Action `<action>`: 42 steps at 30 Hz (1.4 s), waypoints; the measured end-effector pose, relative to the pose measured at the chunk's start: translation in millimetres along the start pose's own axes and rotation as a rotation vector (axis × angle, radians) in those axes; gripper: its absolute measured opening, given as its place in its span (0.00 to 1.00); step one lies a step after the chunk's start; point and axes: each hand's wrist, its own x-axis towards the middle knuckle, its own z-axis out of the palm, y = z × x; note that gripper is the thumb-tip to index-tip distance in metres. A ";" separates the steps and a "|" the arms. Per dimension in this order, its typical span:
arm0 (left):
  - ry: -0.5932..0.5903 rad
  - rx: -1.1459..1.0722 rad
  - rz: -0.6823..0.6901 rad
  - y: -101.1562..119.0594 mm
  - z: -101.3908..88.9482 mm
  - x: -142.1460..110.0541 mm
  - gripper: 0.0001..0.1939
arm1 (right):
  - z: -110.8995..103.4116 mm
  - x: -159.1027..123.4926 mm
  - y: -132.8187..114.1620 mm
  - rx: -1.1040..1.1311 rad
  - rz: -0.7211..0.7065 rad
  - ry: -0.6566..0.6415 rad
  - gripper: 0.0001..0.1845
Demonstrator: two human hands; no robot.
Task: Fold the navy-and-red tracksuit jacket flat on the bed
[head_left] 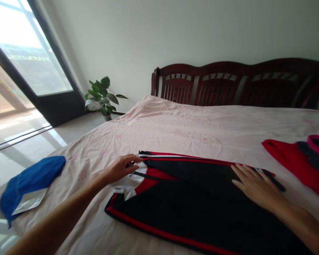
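Note:
A black jacket [202, 198] with red and white trim lies folded on the bed, its white and red part at the left end. Near that end's upper corner is my left hand [122, 166], fingers bent over the cloth edge and thumb apart from them; the fingertips are partly hidden. My right hand [257, 184] rests flat on the upper right part of the jacket, fingers stretched out.
Pale pink floral bedding [191, 127] covers the bed. A blue cloth [37, 175] with a pale flat packet [30, 201] lies at the left edge. Red clothing [295, 166] is at right. Behind are a dark wooden headboard [218, 92] and a potted plant [103, 95].

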 end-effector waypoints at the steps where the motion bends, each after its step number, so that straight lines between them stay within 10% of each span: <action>1: -0.021 0.002 -0.037 3.4 -5.7 -16.5 0.15 | -5.1 3.2 -13.1 0.007 0.016 0.024 0.29; 9: -0.219 0.061 -0.159 9.2 -10.6 -99.2 0.13 | -63.3 27.5 -203.5 0.491 -0.269 -0.010 0.19; 14: -0.279 0.139 -0.081 12.7 -7.5 -111.8 0.24 | -63.5 47.2 -267.1 0.543 -0.337 -0.050 0.16; 34: -0.113 0.409 -0.297 10.3 7.5 -109.9 0.18 | -27.7 53.0 -277.1 0.501 -0.103 0.010 0.08; 42: 0.139 0.500 -0.192 50.7 32.6 -102.4 0.07 | -26.6 52.6 -283.3 0.477 -0.068 0.007 0.10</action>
